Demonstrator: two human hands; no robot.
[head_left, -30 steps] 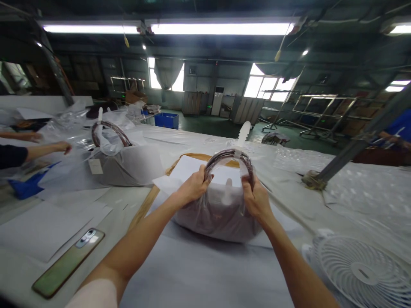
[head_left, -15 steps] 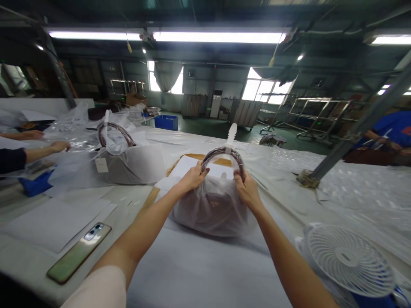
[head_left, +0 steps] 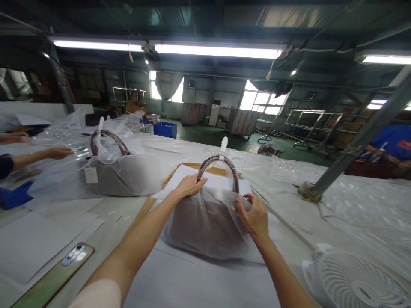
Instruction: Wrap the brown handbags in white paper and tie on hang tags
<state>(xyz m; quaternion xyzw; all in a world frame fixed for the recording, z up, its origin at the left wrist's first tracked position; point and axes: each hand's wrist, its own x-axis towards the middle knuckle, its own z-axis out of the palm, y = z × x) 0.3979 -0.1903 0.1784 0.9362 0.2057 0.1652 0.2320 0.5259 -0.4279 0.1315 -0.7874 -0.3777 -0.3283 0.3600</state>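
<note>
A brown handbag [head_left: 208, 226] stands upright in front of me under a thin, translucent white cover [head_left: 224, 199]. Its arched handle [head_left: 214, 159] sticks up out of the cover, with a white toothed plastic strip [head_left: 224, 144] fastened at the top. My left hand [head_left: 190, 187] is closed at the handle's left base, its thumb on the near side and the other fingers partly hidden. At the bag's upper right corner, my right hand [head_left: 257, 216] has its thumb and bent fingers on the cover's edge, off the handle.
Another covered handbag [head_left: 128, 177] with a white tag [head_left: 91, 175] stands to the left, near a co-worker's hand [head_left: 59, 152]. A phone [head_left: 61, 273] lies front left; a white fan [head_left: 359, 282] sits front right. A metal post [head_left: 349, 149] and bubble wrap [head_left: 362, 192] are at the right.
My right hand has let go of the handle's right side and moved down to the cover at the bag's corner. My left hand stays by the handle. The view has tilted up slightly.
</note>
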